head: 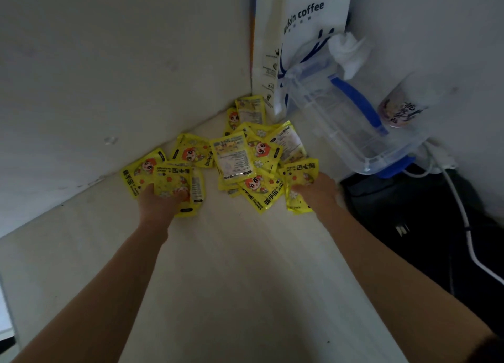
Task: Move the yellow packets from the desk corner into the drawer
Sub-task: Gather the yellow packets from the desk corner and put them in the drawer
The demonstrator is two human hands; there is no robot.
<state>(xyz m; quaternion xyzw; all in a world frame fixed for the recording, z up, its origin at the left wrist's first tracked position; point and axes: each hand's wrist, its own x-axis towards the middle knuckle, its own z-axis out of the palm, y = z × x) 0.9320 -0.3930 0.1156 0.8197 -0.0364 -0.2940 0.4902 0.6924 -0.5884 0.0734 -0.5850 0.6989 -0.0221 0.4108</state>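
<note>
Several yellow packets (245,155) with a red-haired cartoon figure lie heaped in the far corner of the pale desk (231,267), against the two walls. My left hand (161,202) grips a small stack of yellow packets (174,182) at the left side of the heap, fingers curled over their lower edge. My right hand (319,191) is closed on another yellow packet (298,182) at the right side of the heap. No drawer is in view.
A white coffee paper bag (305,22) stands in the corner behind the heap. A clear plastic box with blue handles (351,117) and a printed cup (403,103) sit to the right. A black bag (414,215) and white cables (463,226) lie beyond the desk's right edge.
</note>
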